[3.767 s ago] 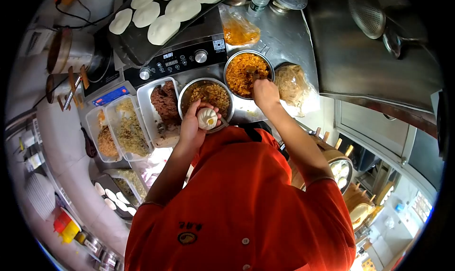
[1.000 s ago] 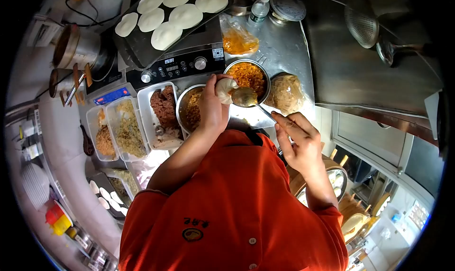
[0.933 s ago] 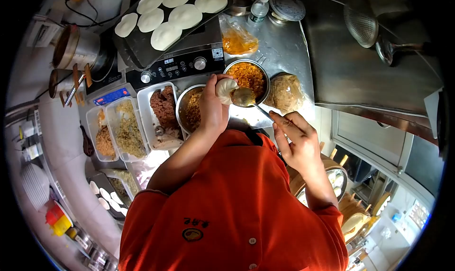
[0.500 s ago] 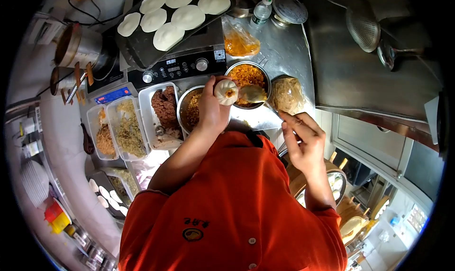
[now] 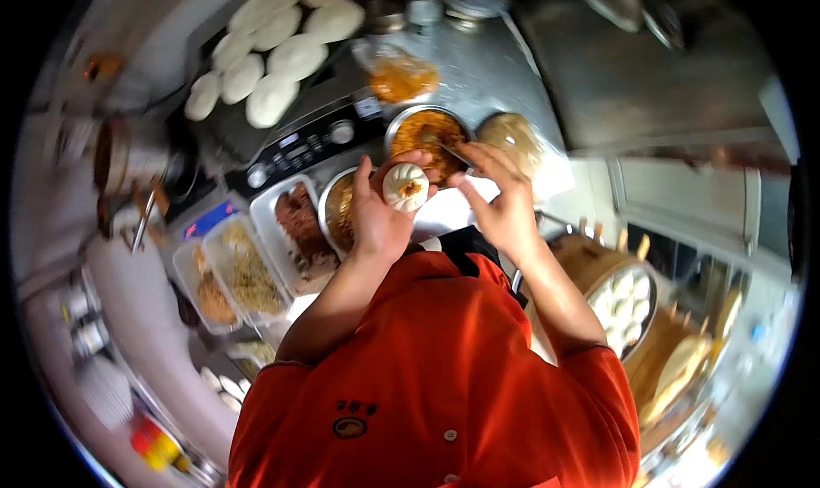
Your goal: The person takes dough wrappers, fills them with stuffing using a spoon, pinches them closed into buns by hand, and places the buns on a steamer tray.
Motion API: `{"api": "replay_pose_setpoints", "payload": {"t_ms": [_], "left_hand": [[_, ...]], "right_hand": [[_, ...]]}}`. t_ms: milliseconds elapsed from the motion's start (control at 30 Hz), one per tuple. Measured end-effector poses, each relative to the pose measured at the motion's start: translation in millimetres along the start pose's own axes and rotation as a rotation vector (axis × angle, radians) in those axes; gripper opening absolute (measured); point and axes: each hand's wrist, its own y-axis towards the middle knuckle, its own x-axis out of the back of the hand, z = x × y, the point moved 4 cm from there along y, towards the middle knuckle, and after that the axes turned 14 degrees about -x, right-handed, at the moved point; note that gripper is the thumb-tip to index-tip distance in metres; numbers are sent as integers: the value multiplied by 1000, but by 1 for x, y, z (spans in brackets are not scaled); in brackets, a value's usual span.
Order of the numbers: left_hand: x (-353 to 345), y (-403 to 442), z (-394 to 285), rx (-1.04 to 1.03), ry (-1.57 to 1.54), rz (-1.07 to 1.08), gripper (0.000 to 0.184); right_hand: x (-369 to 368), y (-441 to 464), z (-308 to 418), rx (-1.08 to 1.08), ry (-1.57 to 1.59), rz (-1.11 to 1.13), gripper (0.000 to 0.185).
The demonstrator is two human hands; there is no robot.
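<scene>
On the palm of my left hand [image 5: 378, 219] rests a pleated bun [image 5: 405, 188], its top gathered around a spot of orange filling. The fingers curl up beside it. My right hand [image 5: 506, 204] is closed on the handle of a spoon [image 5: 457, 154], whose end dips into the orange filling [image 5: 427, 136] in a round metal bowl [image 5: 392, 136]. The spoon's tip is hidden in the filling. A second metal bowl [image 5: 327, 210] with brownish filling sits partly behind my left hand.
White trays of fillings [image 5: 245, 270] line the left. Flat dough rounds [image 5: 297, 56] lie on a dark griddle at the back. A bag of orange food [image 5: 404, 78] and a wrapped brown lump [image 5: 511, 142] flank the bowl. At right stands a steamer [image 5: 581, 262] with several buns.
My right hand has moved in toward the bowl, and the spoon's end has gone down into the filling. My left hand still holds the bun. The whole view has shifted.
</scene>
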Motion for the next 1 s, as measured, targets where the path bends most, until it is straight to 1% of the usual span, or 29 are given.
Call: {"api": "replay_pose_setpoints", "payload": {"t_ms": [33, 100, 167, 233, 267, 300, 367, 433, 467, 500, 533, 600, 633, 667, 700, 800, 833, 867, 900, 967, 1000], "left_hand": [[-11, -2, 8, 50, 37, 75, 65], [-31, -14, 35, 212, 90, 48, 75], [-39, -29, 64, 349, 221, 119, 78], [-56, -49, 92, 526, 196, 373, 82], [-65, -57, 108, 608, 140, 446, 83], [-75, -70, 126, 680, 88, 504, 84], [-95, -100, 153, 793, 97, 497, 81], [-100, -114, 176, 831, 234, 494, 78], [-104, -123, 189, 849, 259, 516, 78], [-107, -131, 203, 851, 351, 556, 77], [-109, -136, 216, 844, 441, 590, 76], [-104, -146, 240, 831, 530, 584, 74], [-100, -149, 249, 810, 594, 567, 72], [-97, -155, 260, 801, 613, 531, 69], [-92, -158, 268, 792, 635, 528, 69], [-83, -172, 289, 793, 677, 493, 66], [-82, -177, 293, 786, 693, 487, 66], [-82, -181, 298, 788, 698, 471, 64], [-83, -183, 302, 790, 698, 457, 63], [-89, -187, 308, 764, 713, 451, 61], [-90, -187, 310, 729, 736, 484, 59]], "right_hand": [[14, -17, 19, 25, 13, -34, 54], [28, -44, 37, -62, 83, -8, 64], [33, -76, 28, -47, -91, -123, 69], [48, -114, 25, -148, -112, -216, 65], [55, -130, 19, -173, -151, -287, 62], [63, -149, 10, -189, -181, -344, 59], [84, -192, 0, -249, -147, -512, 51], [104, -227, -28, -320, 30, -564, 51], [118, -250, -43, -379, 25, -672, 54], [135, -275, -61, -437, 21, -772, 56], [150, -301, -85, -483, -35, -852, 53], [180, -356, -143, -666, -106, -948, 54], [191, -380, -173, -739, -89, -993, 51], [205, -399, -205, -753, -219, -1025, 48], [214, -413, -231, -773, -276, -1063, 45], [223, -428, -292, -794, -233, -1053, 47], [221, -427, -307, -813, -252, -1011, 48], [218, -425, -320, -827, -271, -970, 48], [221, -426, -318, -821, -257, -968, 48], [234, -443, -290, -809, -234, -1103, 49], [234, -456, -280, -865, -198, -1121, 47]]}}
